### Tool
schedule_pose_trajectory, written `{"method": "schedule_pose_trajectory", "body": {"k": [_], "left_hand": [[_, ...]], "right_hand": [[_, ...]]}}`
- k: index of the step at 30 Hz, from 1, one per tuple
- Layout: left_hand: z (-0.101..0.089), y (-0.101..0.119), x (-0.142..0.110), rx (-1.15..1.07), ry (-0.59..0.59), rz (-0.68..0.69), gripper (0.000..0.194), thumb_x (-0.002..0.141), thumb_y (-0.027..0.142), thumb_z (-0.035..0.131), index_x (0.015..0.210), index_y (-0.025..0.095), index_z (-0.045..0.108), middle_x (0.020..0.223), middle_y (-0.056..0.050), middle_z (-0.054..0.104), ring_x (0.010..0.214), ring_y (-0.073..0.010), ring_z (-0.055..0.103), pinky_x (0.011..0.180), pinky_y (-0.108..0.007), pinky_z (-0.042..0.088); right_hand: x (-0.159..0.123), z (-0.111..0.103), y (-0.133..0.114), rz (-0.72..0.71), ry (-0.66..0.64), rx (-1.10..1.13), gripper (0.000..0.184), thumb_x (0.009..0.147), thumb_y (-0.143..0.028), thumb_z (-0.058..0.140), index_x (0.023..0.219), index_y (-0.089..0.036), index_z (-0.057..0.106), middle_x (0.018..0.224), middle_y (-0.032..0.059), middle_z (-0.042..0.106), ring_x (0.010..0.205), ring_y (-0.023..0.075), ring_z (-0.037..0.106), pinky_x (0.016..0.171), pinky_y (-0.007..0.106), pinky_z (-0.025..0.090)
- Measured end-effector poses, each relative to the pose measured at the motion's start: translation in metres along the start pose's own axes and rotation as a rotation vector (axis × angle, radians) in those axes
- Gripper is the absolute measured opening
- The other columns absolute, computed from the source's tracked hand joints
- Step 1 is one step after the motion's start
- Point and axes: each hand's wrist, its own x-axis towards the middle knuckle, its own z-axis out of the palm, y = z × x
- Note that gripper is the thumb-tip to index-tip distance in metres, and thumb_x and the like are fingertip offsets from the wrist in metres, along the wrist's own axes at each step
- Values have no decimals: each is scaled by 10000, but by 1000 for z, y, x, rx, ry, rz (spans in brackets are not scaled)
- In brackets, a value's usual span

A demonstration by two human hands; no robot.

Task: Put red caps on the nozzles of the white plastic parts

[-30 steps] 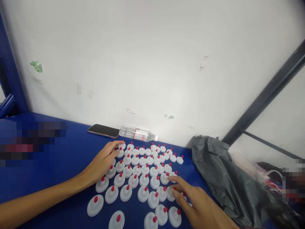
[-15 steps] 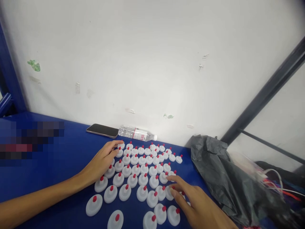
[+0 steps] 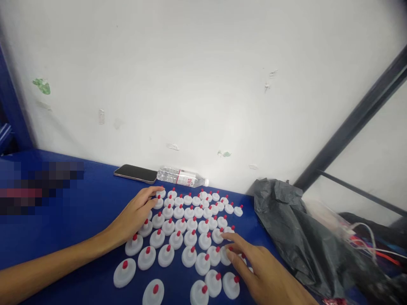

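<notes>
Many white round caps with red tips, like squeeze-bottle nozzle caps (image 3: 167, 255), stand in loose rows on the blue tabletop (image 3: 76, 203). At the far left edge of the group, my left hand (image 3: 138, 212) rests with its fingers stretched against a cap (image 3: 160, 194) in the back row. My right hand (image 3: 259, 262) is at the right side, index finger and thumb apart beside a cap (image 3: 225, 256) and partly covering some others. Neither hand lifts anything.
Against the white wall (image 3: 190, 84) lie a phone (image 3: 136, 173) and a clear water bottle (image 3: 182, 176). A dark grey plastic bag (image 3: 286, 228) bulges at the right edge. Cables (image 3: 369, 237) and other clutter are beyond it. A blurred-out area covers the left side.
The whole view has shifted slightly, so everything sits a little further left. Both hands and the caps keep their places relative to one another.
</notes>
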Motion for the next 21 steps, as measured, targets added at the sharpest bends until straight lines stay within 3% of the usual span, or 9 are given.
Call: {"method": "schedule_pose_trajectory", "body": {"k": [6, 12, 21], "left_hand": [[1, -3, 1, -10, 1, 18, 512, 670, 480, 426, 1137, 395, 617, 1314, 57, 651, 1236, -236, 561, 1049, -420, 421], [2, -4, 2, -9, 5, 18, 508, 667, 479, 424, 1124, 384, 626, 1305, 51, 654, 1217, -241, 571, 1045, -421, 421], [3, -9, 3, -19, 13, 20, 489, 661, 492, 435, 1105, 412, 625, 1285, 67, 663, 1215, -239, 573, 1038, -415, 427]], "right_hand": [[-1, 4, 5, -20, -8, -33, 458, 896, -382, 396, 1308, -293, 575, 1187, 8, 696, 1029, 228, 671, 942, 331, 506], [0, -2, 3, 3, 33, -7, 422, 872, -383, 478, 1269, -333, 610, 1085, -16, 736, 989, 233, 696, 902, 309, 542], [1, -4, 4, 37, 14, 125, 441, 872, -460, 436, 1244, -325, 631, 1066, -32, 743, 991, 204, 698, 864, 235, 531]]}}
